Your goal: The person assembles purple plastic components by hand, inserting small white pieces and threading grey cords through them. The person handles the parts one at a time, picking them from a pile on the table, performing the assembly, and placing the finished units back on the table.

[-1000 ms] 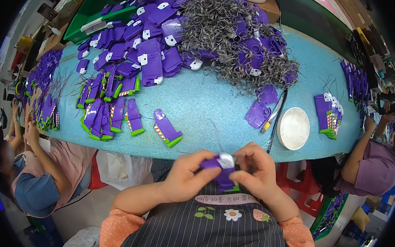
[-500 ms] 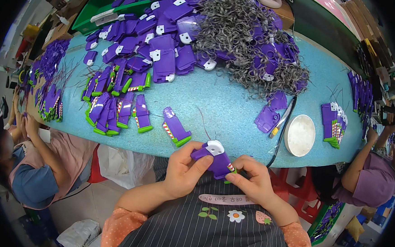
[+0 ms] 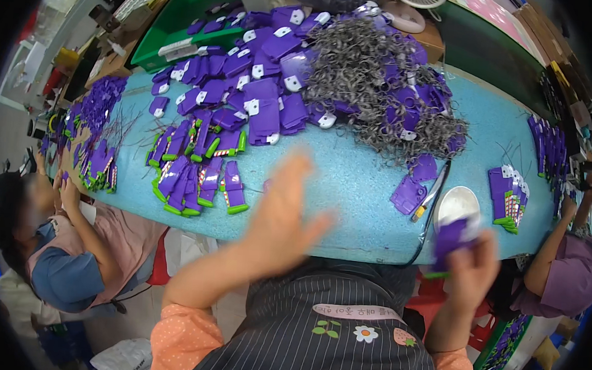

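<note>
My right hand (image 3: pixel 475 267), blurred, grips a purple plastic toy piece (image 3: pixel 450 242) with a white top and a green end, just in front of the white bowl (image 3: pixel 457 203). My left hand (image 3: pixel 284 208) hangs over the table's front middle, its fingers stretched out and the thumb apart, smeared by motion. Nothing shows in it. A sliver of purple (image 3: pixel 267 185) peeks out beside the left hand, the rest hidden behind it. To its left lies a group of finished-looking purple pieces with green ends (image 3: pixel 186 182), with striped red-and-white edges.
A large heap of purple parts with white tips (image 3: pixel 263 108) fills the back, beside a tangle of grey wire rings (image 3: pixel 363 80). Two loose purple parts (image 3: pixel 407 194) and a pen-like tool (image 3: pixel 432 193) lie near the bowl. A fanned row of pieces (image 3: pixel 507 198) sits right. Co-workers sit at both sides.
My hands have parted. The right has carried the toy piece rightward to the bowl; the left has let go of it and moved forward over the table. The view has shifted slightly.
</note>
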Available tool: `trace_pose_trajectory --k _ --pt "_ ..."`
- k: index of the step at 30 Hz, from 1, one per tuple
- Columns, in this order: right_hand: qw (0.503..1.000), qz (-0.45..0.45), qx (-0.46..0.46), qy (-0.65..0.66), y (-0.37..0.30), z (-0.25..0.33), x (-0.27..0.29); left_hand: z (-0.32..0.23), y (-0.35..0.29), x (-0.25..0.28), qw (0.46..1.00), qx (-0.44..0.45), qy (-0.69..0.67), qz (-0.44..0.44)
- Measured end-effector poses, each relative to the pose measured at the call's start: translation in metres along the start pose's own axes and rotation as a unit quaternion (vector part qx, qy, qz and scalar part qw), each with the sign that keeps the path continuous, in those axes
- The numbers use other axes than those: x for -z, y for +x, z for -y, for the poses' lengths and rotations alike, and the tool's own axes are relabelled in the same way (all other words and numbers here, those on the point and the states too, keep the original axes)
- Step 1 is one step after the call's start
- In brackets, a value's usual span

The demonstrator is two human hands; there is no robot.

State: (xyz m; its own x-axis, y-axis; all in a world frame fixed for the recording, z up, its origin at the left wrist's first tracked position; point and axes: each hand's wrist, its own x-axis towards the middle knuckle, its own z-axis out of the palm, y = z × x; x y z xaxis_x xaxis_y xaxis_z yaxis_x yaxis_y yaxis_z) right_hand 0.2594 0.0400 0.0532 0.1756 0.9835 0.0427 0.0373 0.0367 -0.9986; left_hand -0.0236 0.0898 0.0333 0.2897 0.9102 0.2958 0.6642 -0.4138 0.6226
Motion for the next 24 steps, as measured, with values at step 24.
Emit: trace_pose_trajectory --k 24 --pt "0.902 0.325 0.162 -0.235 0.006 0.009 -0.064 -0.037 -0.038 -0.028 0.831 0.094 -0.539 0.101"
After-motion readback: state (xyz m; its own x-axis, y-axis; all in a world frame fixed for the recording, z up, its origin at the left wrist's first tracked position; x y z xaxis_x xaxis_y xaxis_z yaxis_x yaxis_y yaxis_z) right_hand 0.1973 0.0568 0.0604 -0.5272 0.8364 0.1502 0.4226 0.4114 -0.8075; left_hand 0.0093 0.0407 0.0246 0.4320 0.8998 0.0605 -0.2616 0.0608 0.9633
